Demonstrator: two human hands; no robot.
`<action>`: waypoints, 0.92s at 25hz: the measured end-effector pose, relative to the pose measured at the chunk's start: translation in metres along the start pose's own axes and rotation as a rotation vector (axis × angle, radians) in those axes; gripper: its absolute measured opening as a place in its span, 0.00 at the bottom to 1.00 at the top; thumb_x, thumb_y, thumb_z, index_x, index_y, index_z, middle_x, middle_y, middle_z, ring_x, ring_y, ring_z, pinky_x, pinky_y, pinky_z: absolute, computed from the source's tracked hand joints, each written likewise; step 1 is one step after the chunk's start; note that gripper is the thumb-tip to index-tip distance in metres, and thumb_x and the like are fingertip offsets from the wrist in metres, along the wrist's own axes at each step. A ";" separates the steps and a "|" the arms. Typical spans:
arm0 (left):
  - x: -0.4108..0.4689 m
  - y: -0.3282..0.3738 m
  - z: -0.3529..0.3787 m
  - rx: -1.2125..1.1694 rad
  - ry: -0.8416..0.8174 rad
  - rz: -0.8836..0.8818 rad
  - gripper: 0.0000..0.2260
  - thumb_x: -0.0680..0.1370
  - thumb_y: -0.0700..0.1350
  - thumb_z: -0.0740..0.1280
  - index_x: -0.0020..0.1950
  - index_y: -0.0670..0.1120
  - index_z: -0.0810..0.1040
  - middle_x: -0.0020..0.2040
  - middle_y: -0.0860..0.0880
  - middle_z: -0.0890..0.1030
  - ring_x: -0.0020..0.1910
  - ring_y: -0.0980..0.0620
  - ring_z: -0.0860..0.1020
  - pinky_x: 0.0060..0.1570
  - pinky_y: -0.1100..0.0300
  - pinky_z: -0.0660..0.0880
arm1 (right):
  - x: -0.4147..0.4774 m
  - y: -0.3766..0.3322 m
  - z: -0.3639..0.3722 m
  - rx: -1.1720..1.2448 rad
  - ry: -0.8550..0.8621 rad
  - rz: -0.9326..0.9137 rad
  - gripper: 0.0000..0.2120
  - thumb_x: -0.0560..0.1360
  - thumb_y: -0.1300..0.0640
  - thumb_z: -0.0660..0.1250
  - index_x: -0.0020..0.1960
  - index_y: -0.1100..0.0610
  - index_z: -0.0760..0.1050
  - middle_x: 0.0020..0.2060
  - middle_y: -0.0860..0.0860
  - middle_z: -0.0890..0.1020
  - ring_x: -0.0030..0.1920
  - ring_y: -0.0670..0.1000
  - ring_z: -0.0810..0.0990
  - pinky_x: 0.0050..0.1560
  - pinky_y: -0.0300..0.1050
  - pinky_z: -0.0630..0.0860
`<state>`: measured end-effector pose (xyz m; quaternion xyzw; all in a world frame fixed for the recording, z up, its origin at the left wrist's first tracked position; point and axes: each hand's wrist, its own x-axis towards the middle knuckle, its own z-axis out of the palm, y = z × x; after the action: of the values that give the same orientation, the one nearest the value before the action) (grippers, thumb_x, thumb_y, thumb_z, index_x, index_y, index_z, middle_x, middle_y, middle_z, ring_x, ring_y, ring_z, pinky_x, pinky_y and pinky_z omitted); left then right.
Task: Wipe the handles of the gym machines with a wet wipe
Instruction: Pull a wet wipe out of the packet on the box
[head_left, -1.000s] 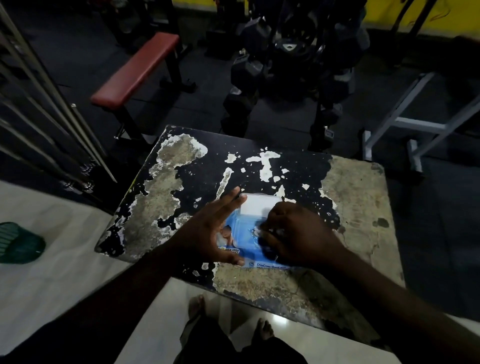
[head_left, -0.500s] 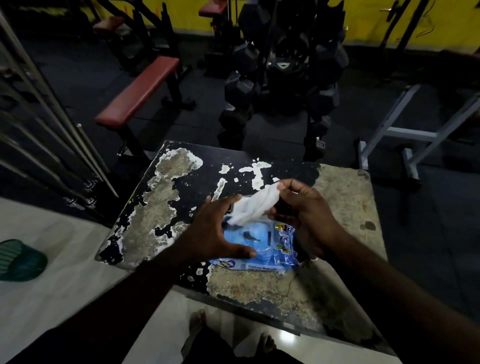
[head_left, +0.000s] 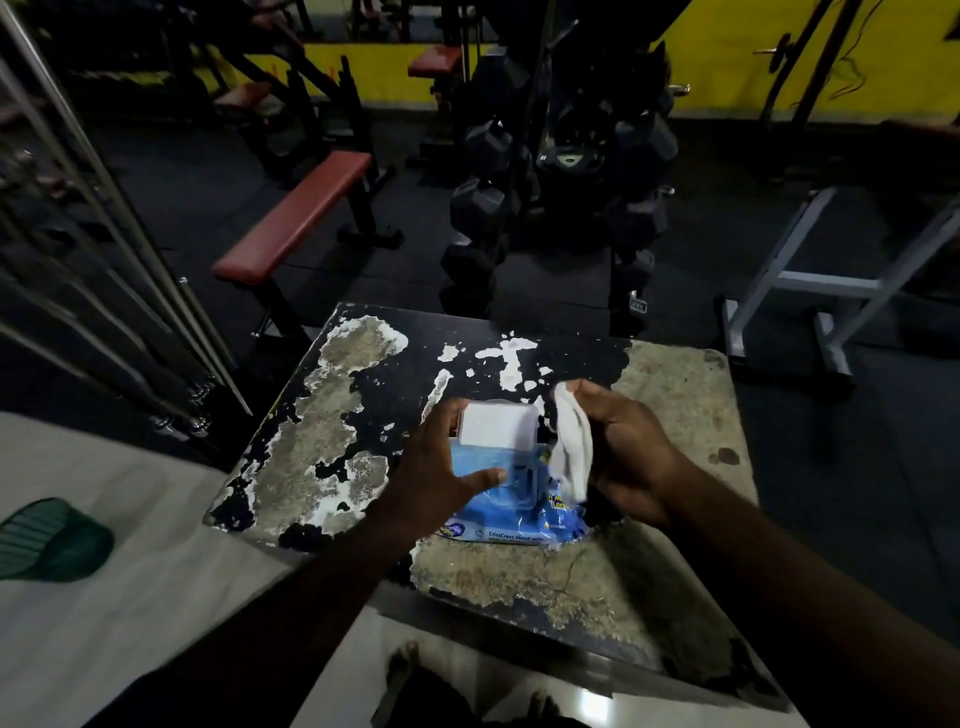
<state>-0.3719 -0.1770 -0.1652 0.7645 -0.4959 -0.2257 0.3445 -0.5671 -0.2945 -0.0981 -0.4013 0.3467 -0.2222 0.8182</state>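
Right hand (head_left: 626, 457) pinches a white wet wipe (head_left: 571, 447) between thumb and fingertips, lifted just to the right of the blue wipes pack (head_left: 511, 512), the sheet hanging limp and crumpled down toward the pack's right edge. Left hand (head_left: 441, 467) lies flat over the pack's left half, fingers spread, thumb pressed on the blue film near the dispensing opening and the other fingers reaching up beside the raised white lid (head_left: 501, 427); this looks like a hold-down, so the light pack does not rise with the sheet. The pack rests on a worn table (head_left: 332, 426) with peeling black paint, toward its middle. Both forearms come in from the near side of the pack, the right wrist bent so the palm faces left. Beyond the pack stand a dumbbell rack (head_left: 561, 197) and a red-padded bench (head_left: 296, 218); the machine handles to be cleaned are not touched yet. Wiping, I judge, has not begun.
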 end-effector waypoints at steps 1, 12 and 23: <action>0.000 -0.002 0.000 -0.025 -0.005 -0.019 0.43 0.67 0.53 0.83 0.76 0.51 0.64 0.71 0.53 0.73 0.65 0.55 0.73 0.65 0.59 0.70 | -0.002 0.004 -0.001 -0.081 -0.020 0.004 0.08 0.83 0.59 0.60 0.51 0.58 0.78 0.36 0.55 0.79 0.32 0.51 0.78 0.34 0.44 0.75; 0.004 -0.016 0.002 -0.318 -0.064 -0.143 0.27 0.76 0.30 0.73 0.70 0.50 0.70 0.63 0.53 0.80 0.59 0.69 0.78 0.64 0.60 0.76 | -0.039 0.057 0.028 -1.747 -0.140 -0.005 0.44 0.76 0.39 0.62 0.84 0.50 0.44 0.63 0.60 0.80 0.58 0.61 0.82 0.58 0.53 0.79; 0.014 -0.037 -0.006 -0.552 -0.257 -0.174 0.17 0.85 0.35 0.60 0.73 0.47 0.70 0.70 0.45 0.78 0.71 0.48 0.75 0.68 0.54 0.73 | -0.015 0.087 0.101 -1.825 -0.158 0.132 0.51 0.79 0.49 0.70 0.83 0.54 0.32 0.60 0.62 0.78 0.57 0.63 0.81 0.47 0.52 0.73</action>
<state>-0.3394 -0.1776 -0.1890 0.6468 -0.3879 -0.4754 0.4529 -0.4944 -0.1844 -0.1187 -0.8850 0.3531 0.2129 0.2162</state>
